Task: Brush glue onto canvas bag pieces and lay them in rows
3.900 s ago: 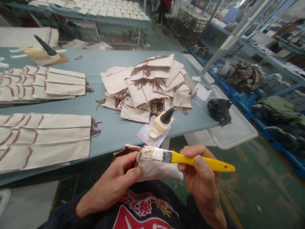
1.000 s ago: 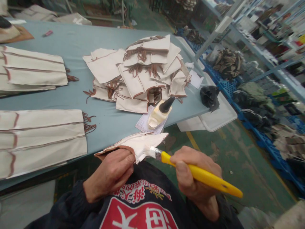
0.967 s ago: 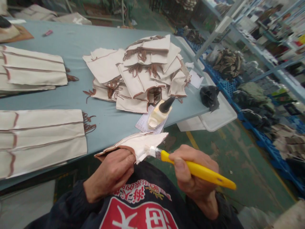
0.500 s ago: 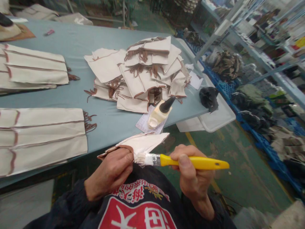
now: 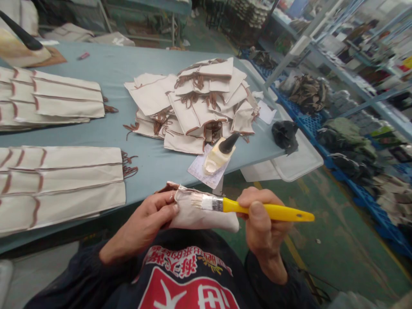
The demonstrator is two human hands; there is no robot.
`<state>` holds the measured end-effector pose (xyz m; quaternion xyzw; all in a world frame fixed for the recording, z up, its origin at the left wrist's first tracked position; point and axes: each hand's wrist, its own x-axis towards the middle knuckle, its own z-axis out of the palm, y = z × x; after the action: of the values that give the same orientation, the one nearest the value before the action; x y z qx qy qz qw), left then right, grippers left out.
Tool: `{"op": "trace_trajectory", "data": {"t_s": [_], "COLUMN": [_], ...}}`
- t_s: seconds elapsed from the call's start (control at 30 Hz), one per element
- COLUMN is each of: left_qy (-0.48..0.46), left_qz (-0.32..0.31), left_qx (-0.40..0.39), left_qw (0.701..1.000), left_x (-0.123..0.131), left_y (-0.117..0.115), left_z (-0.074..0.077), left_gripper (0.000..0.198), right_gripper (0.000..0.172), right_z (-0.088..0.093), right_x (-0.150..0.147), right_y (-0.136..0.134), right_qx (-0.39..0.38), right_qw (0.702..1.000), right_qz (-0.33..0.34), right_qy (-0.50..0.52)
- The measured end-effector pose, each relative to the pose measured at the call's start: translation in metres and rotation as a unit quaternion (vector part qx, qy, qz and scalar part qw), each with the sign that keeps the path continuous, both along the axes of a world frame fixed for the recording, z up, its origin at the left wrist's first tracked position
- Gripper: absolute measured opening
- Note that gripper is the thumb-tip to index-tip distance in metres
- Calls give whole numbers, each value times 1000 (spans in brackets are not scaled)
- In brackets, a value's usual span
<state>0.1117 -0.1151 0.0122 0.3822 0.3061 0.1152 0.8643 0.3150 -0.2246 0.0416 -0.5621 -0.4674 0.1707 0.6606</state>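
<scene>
My left hand (image 5: 146,223) grips the left end of a small cream cloth pouch (image 5: 201,216) with brown trim, held in front of my chest below the table edge. My right hand (image 5: 264,223) is closed round the yellow handle of a flat paintbrush (image 5: 254,209). The brush's white, glue-caked bristles lie flat on the pouch's upper face. A squeeze bottle of pale glue (image 5: 220,154) with a black cone cap lies on a paper scrap at the table's near edge, just beyond the pouch.
A heap of several cream pouches with brown cords (image 5: 196,105) sits mid-table on the blue-grey table (image 5: 106,137). Rows of flat pouches (image 5: 61,184) lie at left. A black rag (image 5: 285,135) and white tray (image 5: 299,161) are at right; racks and piled cloth beyond.
The pouch has been turned over and now hangs lower, with its face up. The brush has moved from the pouch's lower edge onto its top face. My view has shifted slightly.
</scene>
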Motion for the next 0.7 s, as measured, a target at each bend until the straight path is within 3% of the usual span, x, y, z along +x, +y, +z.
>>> {"op": "trace_trajectory", "data": {"t_s": [0.1, 0.23, 0.33, 0.53, 0.7], "left_qy": [-6, -9, 5, 26, -11], "left_qz": [-10, 0, -3, -36, -72], "left_qx": [-27, -17, 75, 302, 370], "left_qw": [1000, 1000, 997, 952, 926], "left_x": [-1, -5, -9, -15, -23], "left_y": [-5, -10, -13, -16, -15], "left_z": [2, 3, 6, 17, 19], "left_gripper": [35, 35, 27, 21, 19], "right_gripper": [14, 19, 19, 17, 17], "right_z": [-2, 1, -3, -26, -31], "right_x": [-1, 2, 3, 5, 17], "right_y": [8, 17, 16, 4, 11], "right_qx": [-2, 50, 53, -44, -56], "right_qw": [994, 994, 992, 996, 993], "right_qz": [34, -54, -101, -22, 26], "right_qy": [-100, -84, -53, -76, -101]}}
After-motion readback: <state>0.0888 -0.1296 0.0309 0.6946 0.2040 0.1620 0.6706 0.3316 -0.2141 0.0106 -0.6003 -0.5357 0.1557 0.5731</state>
